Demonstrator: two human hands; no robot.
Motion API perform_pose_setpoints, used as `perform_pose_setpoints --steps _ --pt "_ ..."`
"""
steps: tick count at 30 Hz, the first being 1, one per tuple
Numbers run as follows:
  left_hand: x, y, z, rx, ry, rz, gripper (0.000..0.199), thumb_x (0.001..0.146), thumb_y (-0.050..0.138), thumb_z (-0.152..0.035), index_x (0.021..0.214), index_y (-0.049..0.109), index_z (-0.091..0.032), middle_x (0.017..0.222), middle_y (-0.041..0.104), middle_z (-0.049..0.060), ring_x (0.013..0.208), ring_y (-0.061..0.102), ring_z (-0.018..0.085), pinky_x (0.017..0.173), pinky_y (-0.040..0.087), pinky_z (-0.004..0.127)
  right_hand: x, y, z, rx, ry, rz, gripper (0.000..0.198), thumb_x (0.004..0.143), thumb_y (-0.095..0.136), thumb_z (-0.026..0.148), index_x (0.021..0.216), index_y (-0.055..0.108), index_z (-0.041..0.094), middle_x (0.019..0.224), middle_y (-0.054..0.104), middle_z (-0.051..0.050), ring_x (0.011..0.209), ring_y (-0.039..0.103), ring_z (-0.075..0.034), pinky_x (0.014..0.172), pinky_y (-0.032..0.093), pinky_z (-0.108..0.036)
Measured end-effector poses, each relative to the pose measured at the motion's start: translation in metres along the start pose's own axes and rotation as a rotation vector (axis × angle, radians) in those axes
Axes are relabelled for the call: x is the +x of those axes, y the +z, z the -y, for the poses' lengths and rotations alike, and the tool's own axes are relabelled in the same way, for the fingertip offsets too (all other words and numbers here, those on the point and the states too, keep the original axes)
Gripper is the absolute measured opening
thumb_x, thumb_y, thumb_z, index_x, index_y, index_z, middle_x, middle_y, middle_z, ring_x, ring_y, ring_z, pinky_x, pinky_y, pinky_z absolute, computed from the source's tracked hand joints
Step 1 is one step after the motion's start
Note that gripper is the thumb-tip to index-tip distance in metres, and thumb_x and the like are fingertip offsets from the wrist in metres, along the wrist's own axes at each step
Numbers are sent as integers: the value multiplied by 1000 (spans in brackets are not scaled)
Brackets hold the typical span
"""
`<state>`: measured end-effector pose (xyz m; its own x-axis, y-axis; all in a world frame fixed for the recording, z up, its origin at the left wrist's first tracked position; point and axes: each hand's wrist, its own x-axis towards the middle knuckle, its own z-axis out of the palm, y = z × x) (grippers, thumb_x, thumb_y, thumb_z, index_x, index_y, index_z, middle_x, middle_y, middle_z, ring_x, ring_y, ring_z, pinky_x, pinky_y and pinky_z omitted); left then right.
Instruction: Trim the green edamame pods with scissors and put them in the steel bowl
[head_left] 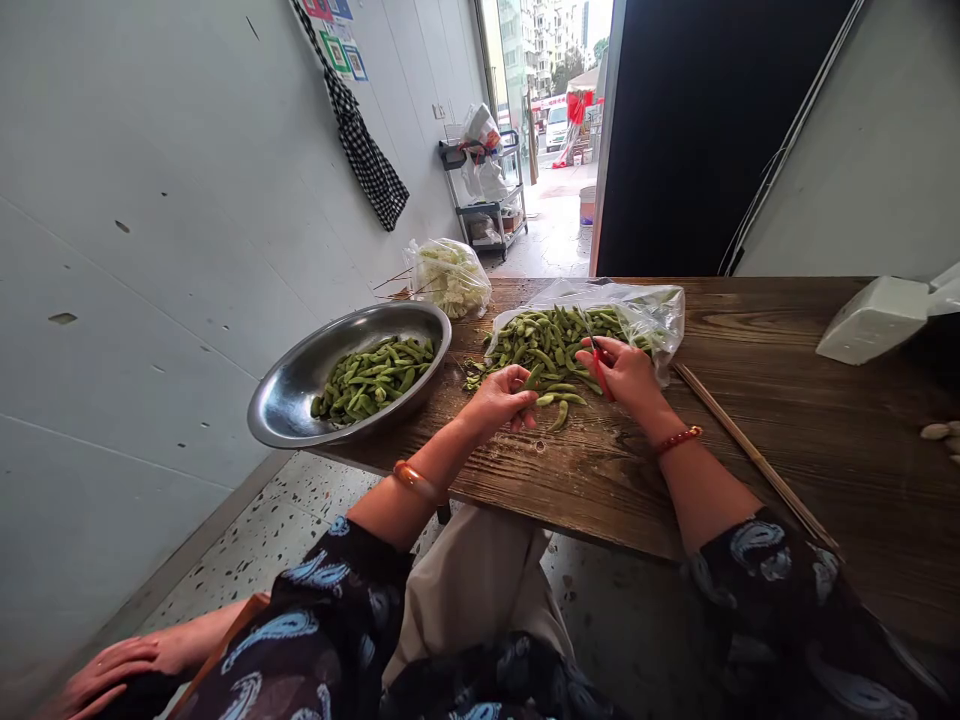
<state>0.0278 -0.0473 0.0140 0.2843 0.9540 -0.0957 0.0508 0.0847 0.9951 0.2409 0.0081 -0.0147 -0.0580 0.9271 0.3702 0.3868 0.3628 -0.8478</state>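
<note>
My left hand [501, 402] pinches a green soybean pod [533, 378] between thumb and fingers, above the table's near side. Red-handled scissors [602, 375] are gripped in my right hand [626, 372], their blades pointing up and away from me. Beyond both hands, a pile of soybean pods [551, 340] spills from a clear plastic bag [660, 310]. A few loose pods lie on the wood below the pile. To the left, a wide metal basin [289, 400] holds many more pods [375, 380].
A bag of pale cauliflower [451, 280] sits behind the basin. Thin wooden sticks [757, 455] lie across the table [765, 350] at right, near a white foam box [870, 320]. Another person's hand [112, 670] rests at lower left. A cart [487, 195] stands by the doorway.
</note>
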Motion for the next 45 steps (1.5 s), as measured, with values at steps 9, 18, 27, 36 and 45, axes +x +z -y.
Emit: perform_pose_setpoints --steps 9,18,27,36,45 --pt "8 18 0 -69 9 120 36 70 76 -34 87 52 -12 66 65 2 54 63 12 49 48 20 -12 12 28 537 120 235 59 64 76 39 115 61 16 75 66 0 61 54 -10 57 44 -25" --pt "8 15 7 28 22 18 23 72 71 -26 81 58 -10 63 65 3 47 56 9 43 39 18 -10 12 30 621 234 116 50 62 75 29 108 61 17 63 57 6 49 46 -7 47 39 -23" --pt "9 10 10 97 133 -162 23 75 70 -30 85 68 -10 71 64 2 63 55 8 58 41 18 -9 9 28 663 239 127 54 60 76 32 109 61 17 64 58 6 51 46 -7 47 39 -22" --pt "6 19 1 -68 -42 40 40 68 75 -44 86 65 -9 60 55 -2 48 47 5 43 27 18 -14 7 37 587 138 325 53 65 69 25 116 59 19 82 67 -1 64 56 -11 58 46 -26" --pt "3 17 -3 -124 -17 18 38 62 81 -36 81 59 -11 71 65 1 46 50 4 41 27 16 -13 7 37 602 163 267 56 65 70 27 119 57 18 82 65 0 61 53 -10 54 42 -23"
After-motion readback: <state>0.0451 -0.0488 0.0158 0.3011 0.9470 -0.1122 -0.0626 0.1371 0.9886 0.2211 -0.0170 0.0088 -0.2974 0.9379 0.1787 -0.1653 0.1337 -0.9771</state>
